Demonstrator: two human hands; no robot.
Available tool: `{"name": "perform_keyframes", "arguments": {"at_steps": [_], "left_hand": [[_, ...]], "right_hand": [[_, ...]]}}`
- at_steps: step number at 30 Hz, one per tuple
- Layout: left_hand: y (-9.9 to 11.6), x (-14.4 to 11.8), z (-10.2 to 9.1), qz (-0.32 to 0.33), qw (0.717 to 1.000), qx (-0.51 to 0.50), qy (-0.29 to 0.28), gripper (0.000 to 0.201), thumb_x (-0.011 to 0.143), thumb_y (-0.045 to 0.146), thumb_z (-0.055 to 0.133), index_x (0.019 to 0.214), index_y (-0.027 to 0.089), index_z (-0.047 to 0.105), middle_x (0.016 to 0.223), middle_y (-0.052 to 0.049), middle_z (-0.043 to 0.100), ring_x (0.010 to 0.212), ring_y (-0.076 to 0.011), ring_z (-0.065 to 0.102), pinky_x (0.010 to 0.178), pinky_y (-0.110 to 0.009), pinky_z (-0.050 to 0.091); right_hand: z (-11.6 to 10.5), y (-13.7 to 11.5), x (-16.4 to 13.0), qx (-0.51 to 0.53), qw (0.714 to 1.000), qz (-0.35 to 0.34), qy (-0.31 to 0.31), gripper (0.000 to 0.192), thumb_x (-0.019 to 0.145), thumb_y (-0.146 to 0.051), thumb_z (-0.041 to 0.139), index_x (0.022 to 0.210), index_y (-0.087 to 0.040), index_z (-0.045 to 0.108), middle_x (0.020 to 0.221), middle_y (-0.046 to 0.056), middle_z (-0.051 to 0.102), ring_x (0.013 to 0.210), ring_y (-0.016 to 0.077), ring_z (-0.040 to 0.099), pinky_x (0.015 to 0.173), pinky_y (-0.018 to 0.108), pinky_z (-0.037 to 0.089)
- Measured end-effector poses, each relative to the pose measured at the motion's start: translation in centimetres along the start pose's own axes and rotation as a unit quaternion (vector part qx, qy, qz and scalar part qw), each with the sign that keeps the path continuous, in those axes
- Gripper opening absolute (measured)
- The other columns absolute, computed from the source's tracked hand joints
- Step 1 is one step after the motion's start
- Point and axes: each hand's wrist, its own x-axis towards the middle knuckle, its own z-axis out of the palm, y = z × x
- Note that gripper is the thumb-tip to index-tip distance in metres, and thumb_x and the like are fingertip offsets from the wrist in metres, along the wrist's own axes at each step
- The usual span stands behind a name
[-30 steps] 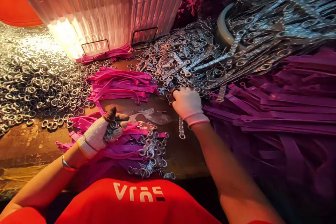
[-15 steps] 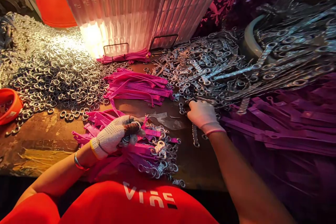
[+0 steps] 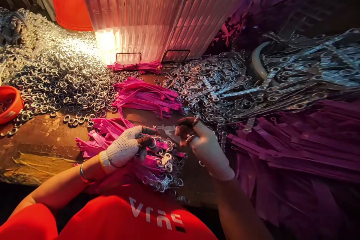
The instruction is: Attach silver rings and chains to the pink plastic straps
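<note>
My left hand (image 3: 123, 148), in a dotted white work glove with dark fingertips, is closed with a small metal ring (image 3: 153, 142) at its fingertips. Beneath it lies a heap of pink straps (image 3: 98, 138) with metal rings and links (image 3: 167, 159) at their right ends. My right hand (image 3: 209, 148), also gloved with dark fingertips, is held just right of the left, its fingers curled together. A shiny bit of metal shows at those fingers, but blur hides its shape. The two hands are close but apart.
Loose metal rings (image 3: 67, 78) are heaped at left, beside an orange bowl (image 3: 18, 105). A second pink strap bundle (image 3: 146, 97) lies ahead. Metal strips with ring ends (image 3: 213, 78) pile up at right, above purple straps (image 3: 281, 150). A ribbed translucent panel (image 3: 146, 18) stands behind.
My right hand has come away from the metal strips, moving left and towards my left hand. My left hand's fingers have turned slightly, and the ring shows at their tips.
</note>
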Motion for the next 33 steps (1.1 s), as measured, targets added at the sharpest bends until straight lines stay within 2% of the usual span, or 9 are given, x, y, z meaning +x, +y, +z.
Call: {"name": "perform_keyframes", "arguments": {"at_steps": [5,8,10,13,18,22,26,29,33], "left_hand": [[0.0,-0.3,0.5,0.07,0.993,0.087,0.029,0.034,0.09,0.033,0.06,0.116,0.012,0.059,0.062,0.002,0.062,0.042,-0.0079,0.053,0.04,-0.017,0.037],[0.0,-0.3,0.4,0.085,0.991,0.099,0.04,0.029,0.089,0.035,0.062,0.106,0.012,0.06,0.061,0.002,0.062,0.043,-0.0084,0.053,0.042,-0.018,0.039],[0.0,-0.3,0.4,0.089,0.992,0.079,0.049,0.029,0.087,0.04,0.065,0.096,0.013,0.061,0.06,0.002,0.062,0.043,-0.0074,0.052,0.042,-0.018,0.038],[0.0,-0.4,0.6,0.078,0.995,0.017,0.063,0.034,0.081,0.046,0.073,0.085,0.014,0.061,0.055,0.004,0.057,0.041,-0.0051,0.045,0.041,-0.017,0.032],[-1.1,-0.5,0.9,0.041,0.993,-0.103,0.042,0.035,0.078,0.045,0.077,0.081,0.016,0.058,0.051,0.007,0.051,0.037,-0.0035,0.033,0.035,-0.017,0.023],[-1.9,-0.6,1.1,0.088,0.985,-0.116,0.089,0.032,0.078,0.043,0.077,0.086,0.016,0.061,0.054,0.006,0.055,0.041,-0.0043,0.039,0.039,-0.017,0.029],[-1.5,-0.9,1.2,0.141,0.977,-0.057,0.148,0.03,0.076,0.038,0.079,0.086,0.015,0.063,0.068,0.001,0.064,0.051,-0.0058,0.048,0.048,-0.019,0.039],[-0.7,-0.9,0.5,0.107,0.988,-0.043,0.1,0.027,0.081,0.037,0.076,0.092,0.015,0.065,0.067,0.002,0.062,0.05,-0.005,0.047,0.045,-0.017,0.035],[-0.7,-0.1,-0.9,-0.042,0.978,-0.202,-0.023,0.03,0.082,0.044,0.071,0.083,0.016,0.061,0.051,0.009,0.038,0.035,-0.0032,0.028,0.033,-0.017,0.018]], "right_hand": [[4.3,-3.2,-2.2,0.189,0.973,0.015,-0.131,0.044,0.071,-0.034,0.079,0.111,-0.022,0.063,0.099,0.003,0.069,0.087,0.0192,0.063,0.076,0.033,0.052],[5.5,-3.3,-2.5,0.235,0.966,0.029,-0.108,0.037,0.075,-0.038,0.077,0.106,-0.022,0.064,0.103,0.004,0.07,0.09,0.0199,0.064,0.074,0.032,0.053],[5.9,-3.1,-2.7,0.258,0.961,0.044,-0.088,0.035,0.077,-0.041,0.076,0.104,-0.022,0.064,0.095,0.003,0.069,0.077,0.0172,0.063,0.063,0.029,0.05],[6.3,-3.2,-3.2,0.31,0.945,0.081,-0.073,0.034,0.08,-0.043,0.072,0.106,-0.024,0.061,0.078,-0.002,0.062,0.057,0.0125,0.052,0.05,0.026,0.041],[6.9,-3.9,-3.8,0.411,0.902,0.112,-0.063,0.032,0.082,-0.041,0.068,0.106,-0.023,0.058,0.071,-0.005,0.053,0.051,0.0098,0.04,0.046,0.025,0.034],[7.1,-4.3,-4.1,0.433,0.89,0.124,-0.064,0.03,0.08,-0.038,0.07,0.104,-0.022,0.06,0.064,-0.008,0.043,0.05,0.0082,0.032,0.046,0.024,0.032],[6.8,-4.9,-4.6,0.405,0.904,0.124,-0.058,0.031,0.08,-0.037,0.071,0.106,-0.023,0.061,0.07,-0.006,0.048,0.051,0.008,0.035,0.048,0.025,0.037],[6.3,-5.3,-4.8,0.368,0.925,0.088,-0.028,0.028,0.082,-0.037,0.071,0.106,-0.025,0.062,0.073,-0.005,0.051,0.055,0.0097,0.044,0.051,0.026,0.04],[5.6,-5.5,-4.7,0.323,0.945,0.048,0.018,0.027,0.083,-0.04,0.071,0.106,-0.027,0.064,0.077,-0.002,0.057,0.06,0.0116,0.049,0.052,0.026,0.042]]}}
